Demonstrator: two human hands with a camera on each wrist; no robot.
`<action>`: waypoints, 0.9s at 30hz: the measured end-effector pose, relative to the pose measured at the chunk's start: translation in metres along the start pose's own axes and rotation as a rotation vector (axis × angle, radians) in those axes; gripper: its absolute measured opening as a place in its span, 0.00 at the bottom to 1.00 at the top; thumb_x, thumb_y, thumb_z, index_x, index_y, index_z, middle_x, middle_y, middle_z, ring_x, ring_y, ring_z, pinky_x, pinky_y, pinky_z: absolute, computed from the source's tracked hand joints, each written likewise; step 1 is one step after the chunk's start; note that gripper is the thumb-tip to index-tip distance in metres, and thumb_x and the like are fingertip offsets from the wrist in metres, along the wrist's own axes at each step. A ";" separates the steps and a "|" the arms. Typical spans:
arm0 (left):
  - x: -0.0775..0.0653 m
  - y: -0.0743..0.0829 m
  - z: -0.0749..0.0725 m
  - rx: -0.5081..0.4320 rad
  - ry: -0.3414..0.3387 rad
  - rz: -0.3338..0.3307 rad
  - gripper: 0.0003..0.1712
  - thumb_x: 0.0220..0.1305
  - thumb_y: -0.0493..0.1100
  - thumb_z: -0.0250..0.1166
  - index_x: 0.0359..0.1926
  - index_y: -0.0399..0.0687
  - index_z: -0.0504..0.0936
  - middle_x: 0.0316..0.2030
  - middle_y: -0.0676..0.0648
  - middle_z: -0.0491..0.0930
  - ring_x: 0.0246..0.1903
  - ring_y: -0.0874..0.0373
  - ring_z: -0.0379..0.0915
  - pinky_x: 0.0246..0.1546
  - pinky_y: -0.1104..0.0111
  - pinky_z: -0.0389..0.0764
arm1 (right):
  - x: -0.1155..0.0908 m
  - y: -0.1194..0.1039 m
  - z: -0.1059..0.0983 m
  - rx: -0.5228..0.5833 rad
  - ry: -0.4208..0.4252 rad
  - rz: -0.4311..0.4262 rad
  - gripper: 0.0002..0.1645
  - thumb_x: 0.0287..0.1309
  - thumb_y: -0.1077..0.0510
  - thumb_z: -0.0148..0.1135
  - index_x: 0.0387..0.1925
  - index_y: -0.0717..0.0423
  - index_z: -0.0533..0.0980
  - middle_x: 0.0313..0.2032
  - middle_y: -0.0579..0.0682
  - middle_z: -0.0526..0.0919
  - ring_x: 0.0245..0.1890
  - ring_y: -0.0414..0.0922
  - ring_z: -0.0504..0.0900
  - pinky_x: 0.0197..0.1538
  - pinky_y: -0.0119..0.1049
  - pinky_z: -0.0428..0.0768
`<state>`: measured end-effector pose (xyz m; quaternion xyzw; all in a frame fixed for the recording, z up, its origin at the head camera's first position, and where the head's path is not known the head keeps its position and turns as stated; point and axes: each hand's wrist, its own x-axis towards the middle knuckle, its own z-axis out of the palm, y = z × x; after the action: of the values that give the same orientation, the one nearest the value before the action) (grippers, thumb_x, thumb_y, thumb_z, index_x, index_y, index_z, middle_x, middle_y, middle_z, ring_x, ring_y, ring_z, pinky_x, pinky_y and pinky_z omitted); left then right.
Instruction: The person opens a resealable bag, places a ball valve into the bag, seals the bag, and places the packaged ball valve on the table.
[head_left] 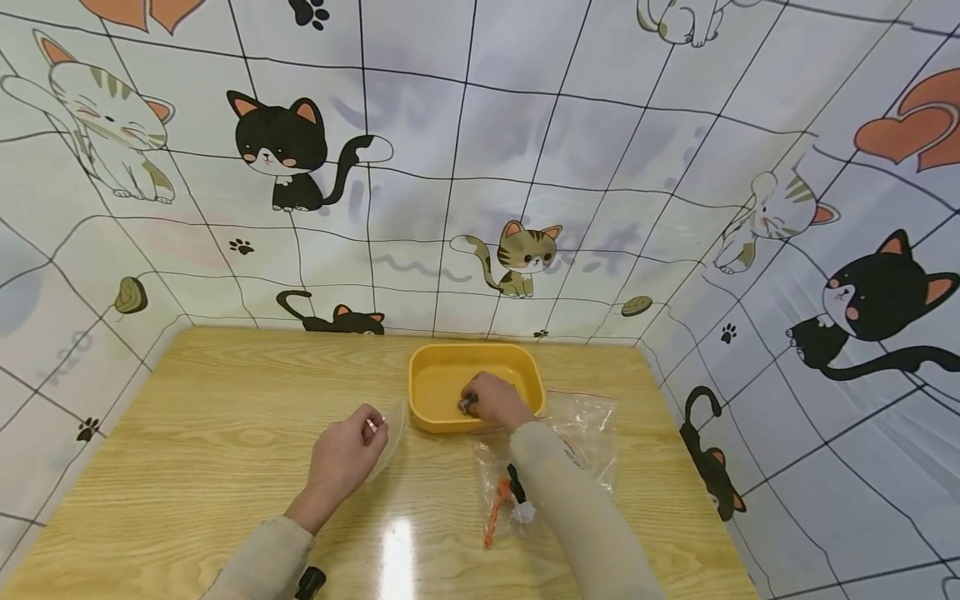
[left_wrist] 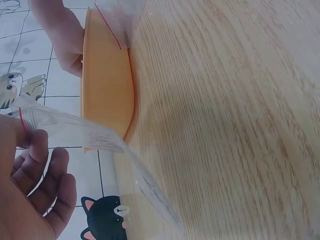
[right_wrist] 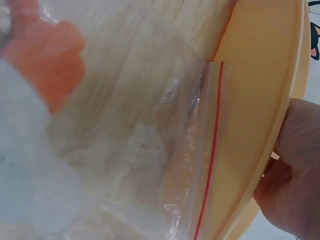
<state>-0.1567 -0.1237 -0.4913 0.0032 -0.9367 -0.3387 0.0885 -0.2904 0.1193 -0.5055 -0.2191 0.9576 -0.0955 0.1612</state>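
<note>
My left hand (head_left: 345, 454) pinches a small clear zip bag (left_wrist: 100, 131) with a red line by its mouth; the bag hangs down, see-through and thin. The yellow basin (head_left: 438, 423) stands at the back of the table. Over its inside, my right hand (head_left: 497, 398) holds a small dark, shiny object (head_left: 467, 404) between thumb and fingers; its kind is unclear. In the right wrist view the basin's wall hides the fingertips and that object.
A larger clear zip bag (head_left: 592, 425) lies by the basin under my right forearm. An orange figure-like piece (head_left: 497, 510), a black piece (head_left: 516, 483) and a white piece (head_left: 524, 512) show in it. A black object (head_left: 310, 582) lies beside my left sleeve.
</note>
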 end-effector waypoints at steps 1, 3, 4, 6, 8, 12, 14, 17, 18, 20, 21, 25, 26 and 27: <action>0.000 0.000 0.000 0.001 0.000 -0.001 0.02 0.63 0.43 0.63 0.34 0.51 0.80 0.16 0.57 0.72 0.15 0.64 0.62 0.18 0.71 0.65 | 0.000 0.000 0.000 -0.007 0.006 0.014 0.14 0.62 0.59 0.64 0.50 0.47 0.83 0.51 0.48 0.82 0.53 0.47 0.79 0.58 0.44 0.78; 0.000 0.000 -0.001 0.000 0.001 -0.004 0.03 0.63 0.44 0.63 0.34 0.51 0.80 0.16 0.57 0.72 0.15 0.64 0.62 0.18 0.71 0.65 | -0.001 0.001 0.001 -0.026 0.023 0.030 0.15 0.60 0.57 0.67 0.49 0.47 0.83 0.50 0.48 0.82 0.52 0.47 0.79 0.56 0.44 0.78; 0.000 0.000 -0.001 -0.001 0.001 -0.005 0.03 0.63 0.44 0.63 0.34 0.51 0.80 0.16 0.57 0.72 0.15 0.64 0.62 0.18 0.71 0.65 | -0.001 0.001 0.001 -0.043 0.031 0.025 0.15 0.58 0.57 0.68 0.48 0.46 0.83 0.50 0.47 0.82 0.51 0.48 0.78 0.55 0.44 0.78; 0.000 -0.001 -0.001 -0.003 0.004 -0.006 0.02 0.63 0.44 0.63 0.34 0.51 0.80 0.16 0.57 0.72 0.14 0.64 0.62 0.18 0.71 0.65 | 0.000 0.002 0.002 -0.067 0.036 0.010 0.16 0.56 0.58 0.70 0.47 0.45 0.83 0.50 0.46 0.83 0.50 0.48 0.77 0.55 0.45 0.79; -0.001 0.000 -0.001 -0.007 0.008 -0.005 0.02 0.63 0.43 0.63 0.33 0.51 0.80 0.16 0.57 0.72 0.14 0.64 0.62 0.18 0.71 0.65 | -0.001 0.002 0.002 -0.081 0.030 -0.012 0.16 0.55 0.60 0.70 0.47 0.45 0.83 0.50 0.46 0.83 0.50 0.48 0.78 0.54 0.45 0.79; -0.001 0.000 -0.001 -0.012 0.018 0.001 0.02 0.62 0.43 0.64 0.33 0.51 0.80 0.16 0.57 0.71 0.14 0.65 0.61 0.18 0.71 0.64 | -0.001 0.003 0.001 -0.048 0.002 -0.046 0.16 0.55 0.66 0.67 0.44 0.47 0.82 0.45 0.46 0.85 0.48 0.46 0.81 0.54 0.43 0.79; -0.001 0.001 -0.001 -0.008 0.023 0.003 0.02 0.62 0.43 0.63 0.33 0.52 0.79 0.16 0.58 0.71 0.14 0.65 0.61 0.18 0.72 0.64 | 0.000 0.002 0.001 -0.043 -0.002 -0.058 0.15 0.55 0.67 0.66 0.43 0.48 0.82 0.43 0.46 0.85 0.46 0.45 0.81 0.53 0.41 0.79; -0.001 0.001 0.000 0.000 0.025 0.003 0.02 0.62 0.43 0.63 0.33 0.53 0.79 0.16 0.58 0.71 0.14 0.65 0.61 0.18 0.73 0.64 | 0.000 0.002 0.001 -0.056 0.006 -0.065 0.13 0.55 0.66 0.67 0.41 0.48 0.82 0.41 0.45 0.84 0.43 0.43 0.81 0.50 0.40 0.79; -0.001 0.001 0.000 0.002 0.027 0.004 0.02 0.62 0.43 0.63 0.33 0.53 0.79 0.16 0.58 0.71 0.14 0.66 0.61 0.18 0.73 0.64 | 0.000 0.001 0.001 -0.060 0.009 -0.063 0.12 0.56 0.66 0.67 0.41 0.48 0.82 0.40 0.45 0.84 0.42 0.43 0.81 0.50 0.40 0.80; -0.002 0.001 0.000 0.003 0.029 0.009 0.02 0.62 0.43 0.62 0.32 0.53 0.79 0.16 0.58 0.71 0.14 0.65 0.61 0.18 0.72 0.64 | 0.001 0.001 0.001 -0.067 0.014 -0.054 0.11 0.56 0.64 0.67 0.40 0.48 0.81 0.40 0.45 0.84 0.42 0.43 0.80 0.50 0.40 0.79; -0.002 0.001 0.000 0.001 0.030 0.011 0.02 0.62 0.43 0.62 0.32 0.53 0.79 0.16 0.58 0.71 0.14 0.65 0.61 0.18 0.72 0.64 | 0.001 0.002 0.002 -0.066 0.016 -0.048 0.11 0.56 0.63 0.67 0.41 0.48 0.81 0.40 0.45 0.84 0.42 0.43 0.80 0.51 0.40 0.79; -0.003 0.001 -0.001 -0.003 0.019 0.004 0.02 0.62 0.42 0.61 0.33 0.52 0.79 0.16 0.57 0.71 0.14 0.64 0.61 0.17 0.72 0.64 | 0.002 0.002 0.002 -0.080 0.058 -0.036 0.11 0.58 0.60 0.67 0.42 0.46 0.78 0.40 0.44 0.83 0.43 0.43 0.80 0.51 0.40 0.79; -0.003 0.002 -0.001 -0.002 0.013 -0.001 0.02 0.62 0.42 0.61 0.33 0.52 0.79 0.16 0.57 0.71 0.14 0.64 0.61 0.17 0.72 0.64 | 0.002 0.003 0.002 -0.083 0.074 -0.036 0.10 0.58 0.59 0.67 0.42 0.46 0.78 0.40 0.43 0.83 0.42 0.43 0.80 0.51 0.40 0.79; -0.003 0.002 -0.001 -0.003 0.006 -0.007 0.02 0.62 0.42 0.61 0.33 0.53 0.79 0.16 0.57 0.71 0.14 0.64 0.62 0.18 0.71 0.64 | 0.001 0.004 0.002 -0.086 0.090 -0.036 0.10 0.59 0.58 0.67 0.42 0.46 0.77 0.40 0.43 0.83 0.42 0.43 0.80 0.50 0.40 0.79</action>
<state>-0.1538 -0.1224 -0.4901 0.0073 -0.9360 -0.3402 0.0902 -0.2924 0.1216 -0.5086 -0.2386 0.9629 -0.0669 0.1069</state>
